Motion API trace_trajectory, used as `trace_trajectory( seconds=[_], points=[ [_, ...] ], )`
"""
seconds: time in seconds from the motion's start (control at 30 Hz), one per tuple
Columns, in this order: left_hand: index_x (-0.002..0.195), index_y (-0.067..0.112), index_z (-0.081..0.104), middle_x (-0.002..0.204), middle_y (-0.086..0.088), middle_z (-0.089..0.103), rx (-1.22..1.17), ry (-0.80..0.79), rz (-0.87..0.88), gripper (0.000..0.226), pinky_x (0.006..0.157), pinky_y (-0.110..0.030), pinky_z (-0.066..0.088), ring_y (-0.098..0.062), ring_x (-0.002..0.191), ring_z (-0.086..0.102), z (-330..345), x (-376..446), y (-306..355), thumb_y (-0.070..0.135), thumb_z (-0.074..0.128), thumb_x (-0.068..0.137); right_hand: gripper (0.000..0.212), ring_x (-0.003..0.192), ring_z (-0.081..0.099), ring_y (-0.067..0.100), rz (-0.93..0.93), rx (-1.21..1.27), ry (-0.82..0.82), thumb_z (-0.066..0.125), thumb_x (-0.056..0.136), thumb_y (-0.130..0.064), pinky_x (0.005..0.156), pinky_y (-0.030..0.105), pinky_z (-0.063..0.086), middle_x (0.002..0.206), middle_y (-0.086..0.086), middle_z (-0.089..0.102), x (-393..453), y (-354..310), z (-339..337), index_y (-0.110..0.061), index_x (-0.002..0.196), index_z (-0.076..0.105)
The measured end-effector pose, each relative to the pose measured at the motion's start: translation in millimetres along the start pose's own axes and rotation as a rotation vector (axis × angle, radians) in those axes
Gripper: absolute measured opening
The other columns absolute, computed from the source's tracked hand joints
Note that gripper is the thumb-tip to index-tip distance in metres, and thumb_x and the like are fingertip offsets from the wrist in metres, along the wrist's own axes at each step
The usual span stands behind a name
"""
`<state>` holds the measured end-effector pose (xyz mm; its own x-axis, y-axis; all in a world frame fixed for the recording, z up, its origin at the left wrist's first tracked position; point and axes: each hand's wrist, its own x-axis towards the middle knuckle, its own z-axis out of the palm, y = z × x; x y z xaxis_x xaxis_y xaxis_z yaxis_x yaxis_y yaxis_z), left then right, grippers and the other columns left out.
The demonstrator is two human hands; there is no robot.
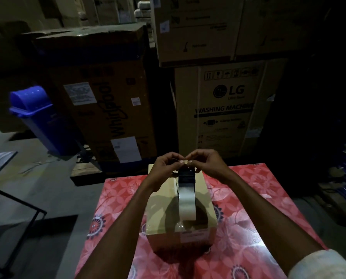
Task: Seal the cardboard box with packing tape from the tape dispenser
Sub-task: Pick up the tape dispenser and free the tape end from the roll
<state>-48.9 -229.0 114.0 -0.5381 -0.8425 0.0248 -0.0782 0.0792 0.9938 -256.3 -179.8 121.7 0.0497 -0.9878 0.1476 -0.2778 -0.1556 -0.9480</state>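
A small closed cardboard box (pixel 160 206) stands on a table with a red flowered cloth (pixel 244 218). On top of the box sits the tape dispenser (pixel 186 177), its black front end at the far side and its roll of clear tape (pixel 187 204) toward me. My left hand (pixel 164 168) and my right hand (pixel 206 166) meet just above the dispenser's front. Both pinch the loose end of the tape (pixel 185 162) between thumb and fingertips. The dispenser's handle is hidden behind the roll.
Large appliance cartons (pixel 224 109) are stacked right behind the table. A blue swing-lid bin (pixel 33 117) stands at the left on the grey floor. A black metal frame (pixel 11 206) is at the near left. The scene is dim.
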Motion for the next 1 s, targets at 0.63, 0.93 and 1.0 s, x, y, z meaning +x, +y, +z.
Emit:
trace_trajectory(
  seconds=[0.63, 0.93, 1.0],
  points=[
    [0.113, 0.007, 0.065, 0.109, -0.014, 0.069, -0.062, -0.107, -0.050, 0.018, 0.085, -0.044, 0.059, -0.026, 0.103, 0.068, -13.9, 6.1, 0.4, 0.006, 0.064, 0.095, 0.015, 0.092, 0.073, 0.028, 0.002, -0.055, -0.060, 0.069, 0.094, -0.008, 0.076, 0.034, 0.060, 0.099, 0.005, 0.075, 4.1, 4.5, -2.7, -0.019, 0.104, 0.075],
    [0.115, -0.002, 0.068, 0.106, -0.020, 0.070, -0.076, -0.015, -0.127, 0.037, 0.083, -0.041, 0.056, -0.030, 0.098, 0.067, -4.7, 9.1, 1.0, 0.031, 0.063, 0.098, 0.017, 0.082, 0.073, 0.013, -0.045, -0.167, -0.020, 0.068, 0.095, -0.008, 0.073, 0.029, 0.060, 0.093, 0.000, 0.076, 3.9, 6.1, -1.5, -0.021, 0.103, 0.075],
    [0.111, -0.002, 0.071, 0.108, -0.021, 0.072, -0.044, -0.008, -0.128, 0.036, 0.082, -0.038, 0.057, -0.029, 0.097, 0.068, -3.8, 9.3, 0.2, 0.031, 0.063, 0.098, 0.017, 0.081, 0.074, 0.011, -0.052, -0.184, -0.009, 0.068, 0.095, -0.007, 0.073, 0.029, 0.060, 0.091, -0.001, 0.076, 4.5, 5.8, -1.2, -0.020, 0.103, 0.075]
  ],
)
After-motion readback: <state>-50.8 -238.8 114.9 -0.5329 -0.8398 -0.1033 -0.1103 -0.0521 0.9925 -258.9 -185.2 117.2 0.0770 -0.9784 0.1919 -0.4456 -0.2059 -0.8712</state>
